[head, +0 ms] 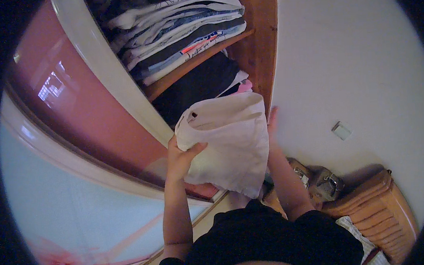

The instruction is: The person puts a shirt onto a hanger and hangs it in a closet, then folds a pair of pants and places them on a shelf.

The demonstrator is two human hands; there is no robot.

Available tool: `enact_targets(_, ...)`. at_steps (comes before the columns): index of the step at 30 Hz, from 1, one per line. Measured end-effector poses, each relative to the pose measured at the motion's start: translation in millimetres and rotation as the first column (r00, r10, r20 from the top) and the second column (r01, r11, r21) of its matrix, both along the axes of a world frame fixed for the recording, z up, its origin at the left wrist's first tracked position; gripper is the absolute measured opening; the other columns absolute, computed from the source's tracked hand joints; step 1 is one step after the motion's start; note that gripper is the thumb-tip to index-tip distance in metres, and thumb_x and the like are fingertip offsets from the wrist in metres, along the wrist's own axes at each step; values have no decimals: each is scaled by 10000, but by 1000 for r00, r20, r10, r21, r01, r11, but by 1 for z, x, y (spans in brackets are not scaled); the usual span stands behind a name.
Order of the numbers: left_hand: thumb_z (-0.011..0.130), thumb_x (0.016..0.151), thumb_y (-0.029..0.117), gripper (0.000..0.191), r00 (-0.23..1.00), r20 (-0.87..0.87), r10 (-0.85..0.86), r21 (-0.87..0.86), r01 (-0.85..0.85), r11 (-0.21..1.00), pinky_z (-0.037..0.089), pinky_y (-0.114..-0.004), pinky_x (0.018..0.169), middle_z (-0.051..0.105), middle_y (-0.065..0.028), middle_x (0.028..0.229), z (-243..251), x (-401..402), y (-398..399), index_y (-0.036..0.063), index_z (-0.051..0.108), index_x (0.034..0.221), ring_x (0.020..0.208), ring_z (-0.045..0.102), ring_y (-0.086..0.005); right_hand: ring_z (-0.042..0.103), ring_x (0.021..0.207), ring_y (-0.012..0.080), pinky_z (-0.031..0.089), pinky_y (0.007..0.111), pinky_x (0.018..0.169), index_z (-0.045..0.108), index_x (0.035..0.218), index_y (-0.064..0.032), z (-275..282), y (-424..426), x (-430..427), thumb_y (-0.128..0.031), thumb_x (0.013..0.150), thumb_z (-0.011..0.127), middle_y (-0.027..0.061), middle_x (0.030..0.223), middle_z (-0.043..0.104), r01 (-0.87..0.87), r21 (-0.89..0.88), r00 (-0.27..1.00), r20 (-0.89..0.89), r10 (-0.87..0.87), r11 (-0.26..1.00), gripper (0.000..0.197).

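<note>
A folded white garment, with a collar-like opening at its top, is held up in front of my body. My left hand grips its left edge, thumb on the near face and fingers behind. At the opposite edge is my right hand; the cloth hides part of it, and some fingers show against the wall. Just beyond the garment, dark folded clothes and a pink piece lie on a lower level of the wardrobe. Above them a wooden shelf bears a stack of folded clothes.
On the left stand sliding wardrobe doors, one with a glossy pink panel, one with a pale blue panel. A white wall with a switch plate rises at right. Below it are a brown bag and a wooden headboard.
</note>
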State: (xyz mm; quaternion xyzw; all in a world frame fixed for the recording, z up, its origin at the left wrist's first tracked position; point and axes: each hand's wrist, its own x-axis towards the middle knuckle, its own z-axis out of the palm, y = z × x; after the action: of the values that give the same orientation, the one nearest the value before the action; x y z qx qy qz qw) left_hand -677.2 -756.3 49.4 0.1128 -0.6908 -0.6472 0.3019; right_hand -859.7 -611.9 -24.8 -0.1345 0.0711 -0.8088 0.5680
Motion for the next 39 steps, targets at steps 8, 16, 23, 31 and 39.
enact_targets(8, 683, 678, 57, 377, 988, 73, 133, 125, -141, 982, 440, -280, 772, 597, -81, 967, 3, -28, -2, -7, 538, 1020, 870, 568, -161, 499, 1028, 209, 422, 332, 850, 370, 1237, -21, 48, 41, 0, -247, 696, 692, 100, 1125, 516, 454, 130, 417, -905, -82, 881, 669)
enact_targets(16, 687, 689, 84, 469, 997, 26, 69, 196, -73, 978, 441, -289, 780, 577, -106, 1013, -4, -48, -22, -7, 477, 1098, 893, 566, -185, 562, 878, 146, 441, 293, 775, 533, 1100, -61, 68, 24, -14, -236, 781, 624, 28, 971, 599, 453, 333, 575, -818, 14, 827, 375)
enact_targets(23, 625, 783, 272, 773, 930, 87, 357, -183, -338, 923, 330, -318, 936, 291, -233, 1315, -46, -46, -6, -15, 162, 1331, 1207, 329, -267, 565, 898, 169, 448, 298, 783, 513, 1119, -54, 74, 17, -30, -216, 814, 573, 50, 991, 591, 359, 354, 748, -662, -40, 864, 352)
enact_targets(31, 441, 772, 615, 836, 919, 7, -394, 544, 327, 772, 234, -546, 963, 205, -122, 1384, -52, -64, 33, 105, 131, 1357, 1282, 182, -277, 502, 971, 138, 407, 274, 836, 429, 1220, -65, 28, -6, -15, -163, 835, 521, 46, 1040, 559, 550, -67, 37, -994, -105, 833, 407)
enact_targets(39, 485, 818, 370, 471, 973, -182, -139, 772, 229, 593, 455, -366, 830, 541, -114, 1077, -93, -70, -8, 35, 455, 1148, 966, 542, -240, 169, 1294, 262, 49, 523, 1028, 291, 1327, -134, -25, -6, 33, -260, 756, 556, 130, 1387, 219, 448, -383, -779, -610, 143, 807, 642)
